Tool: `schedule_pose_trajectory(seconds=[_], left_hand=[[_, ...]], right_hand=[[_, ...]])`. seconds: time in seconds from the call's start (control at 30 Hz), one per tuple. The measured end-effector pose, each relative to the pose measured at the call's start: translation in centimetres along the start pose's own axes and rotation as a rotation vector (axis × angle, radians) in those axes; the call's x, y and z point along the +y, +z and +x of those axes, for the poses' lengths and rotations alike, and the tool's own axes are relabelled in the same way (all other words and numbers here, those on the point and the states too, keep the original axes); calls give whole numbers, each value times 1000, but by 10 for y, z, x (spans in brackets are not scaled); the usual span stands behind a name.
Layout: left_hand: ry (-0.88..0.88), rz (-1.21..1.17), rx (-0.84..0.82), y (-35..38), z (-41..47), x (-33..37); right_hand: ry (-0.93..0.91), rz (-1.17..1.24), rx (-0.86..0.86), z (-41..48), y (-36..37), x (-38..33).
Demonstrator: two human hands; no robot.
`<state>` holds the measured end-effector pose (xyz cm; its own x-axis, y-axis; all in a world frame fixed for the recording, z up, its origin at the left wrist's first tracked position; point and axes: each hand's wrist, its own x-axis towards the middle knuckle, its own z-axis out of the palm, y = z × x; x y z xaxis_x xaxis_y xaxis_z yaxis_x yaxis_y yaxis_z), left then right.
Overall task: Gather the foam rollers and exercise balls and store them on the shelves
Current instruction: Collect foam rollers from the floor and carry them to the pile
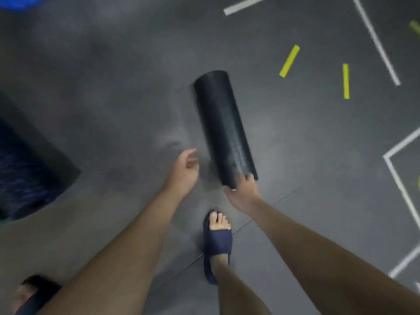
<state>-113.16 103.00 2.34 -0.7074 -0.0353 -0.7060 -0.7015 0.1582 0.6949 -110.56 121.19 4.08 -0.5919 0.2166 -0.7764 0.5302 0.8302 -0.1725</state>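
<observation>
Black foam roller (223,126) on the grey floor (113,87), lying lengthways away from me, far end toward the yellow strips (289,60). The near end is just ahead of my slide (218,242).

Right grip (242,192): closed on the rim of the near end, fingers curled over its top edge. Only that end is held. Cannot tell whether it is off the floor yet.

Left grip (185,170): loose and spread, holding nothing, just beside the roller's left flank, not touching.

The view is blurred, so finger detail is uncertain.

Risks, as I judge them:
- This is a one-end hold on a long cylinder. Lifted from here, the far end would hang and lever against my fingers, and the foam could twist out and drop.
- Dropped, it would likely roll sideways, toward the white lines (375,39) or the dark block (27,169) at the left.
- My bare toes sit close under the held end, so a slip would land there.
- The left grip should come under the middle before the lift. A clumsy reach that knocks the flank could push the roller out of my right grip.

A blue shape (20,2) is at the far left, too cropped to name. No shelves are in sight.
</observation>
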Motion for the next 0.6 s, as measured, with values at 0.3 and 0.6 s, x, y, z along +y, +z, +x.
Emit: schedule_pose_trajectory(seconds=[0.3,0.6], left_hand=[[11,-54,108,-25,39,-114],[-248,-27,506,-186,-44,-164]], right_hand=[[145,-8,340,109,57,-14],[-168,67,21,11,147,-135]])
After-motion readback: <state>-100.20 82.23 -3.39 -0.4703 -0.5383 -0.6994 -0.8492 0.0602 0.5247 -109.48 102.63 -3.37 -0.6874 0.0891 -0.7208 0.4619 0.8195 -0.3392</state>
